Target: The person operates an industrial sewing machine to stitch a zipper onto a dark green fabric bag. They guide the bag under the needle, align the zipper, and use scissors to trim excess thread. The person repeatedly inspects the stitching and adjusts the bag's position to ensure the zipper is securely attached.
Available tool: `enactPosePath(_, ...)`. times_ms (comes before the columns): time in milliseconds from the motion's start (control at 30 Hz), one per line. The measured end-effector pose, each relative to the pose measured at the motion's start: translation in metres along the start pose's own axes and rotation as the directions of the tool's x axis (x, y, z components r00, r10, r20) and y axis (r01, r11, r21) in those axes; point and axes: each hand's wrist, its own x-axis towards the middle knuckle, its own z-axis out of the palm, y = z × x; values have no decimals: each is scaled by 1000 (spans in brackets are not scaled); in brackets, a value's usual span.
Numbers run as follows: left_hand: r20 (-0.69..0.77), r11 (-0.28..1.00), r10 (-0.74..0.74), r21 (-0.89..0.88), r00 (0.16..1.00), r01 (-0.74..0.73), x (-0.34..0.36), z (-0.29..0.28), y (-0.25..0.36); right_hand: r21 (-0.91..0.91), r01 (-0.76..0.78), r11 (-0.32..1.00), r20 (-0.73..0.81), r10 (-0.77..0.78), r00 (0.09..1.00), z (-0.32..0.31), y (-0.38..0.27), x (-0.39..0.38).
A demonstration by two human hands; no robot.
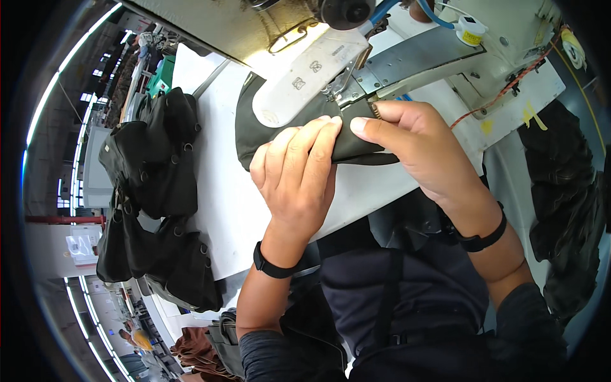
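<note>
Bending over the sewing machine in the head view, you have both bare hands at the dark olive-black fabric piece (359,148), which lies beneath the machine's head, at the end of its long grey metal arm (420,60) and over the near part of the white tabletop (219,140). Your left hand (296,165) rests on the fabric with its fingers side by side and tips just beside the stitching area; its thumb is hidden, so you cannot tell whether the cloth is pinched from below. Your right hand (423,140) has thumb and index finger a narrow gap apart, the thumb tip on the fabric's right part and the index fingertip beside a small metal coil (374,109); whether cloth is gripped between them cannot be told.

The white, rounded machine cover (305,79) slants over the fabric's left portion. A black band circles each of your wrists. To your left, a pile of dark fabric bags with metal rings (159,153) lies along the tabletop, well apart from your hands. To your right hangs a heap of dark cloth (566,210), and reddish-brown cloth (197,350) lies at the lower left.
</note>
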Motion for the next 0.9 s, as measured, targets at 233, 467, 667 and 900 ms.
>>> enactPosePath(233, 26, 1000, -22, 3, 999, 22, 12, 1, -1, -100, 168, 981, -83, -176, 981, -3, 1, 19)
enactPosePath(467, 25, 1000, -10, 19, 1000, 9, 12, 1, -1, -578, 224, 785, -209, -408, 889, 7, 6, 25)
enactPosePath(667, 7, 999, 26, 21, 1000, -27, 12, 2, -6, -739, 164, 653, -230, -473, 850, 17, -8, 25)
enactPosePath(900, 30, 1000, 21, 19, 999, -21, 12, 3, -5, -899, 130, 418, -171, -609, 774, 17, -9, 21)
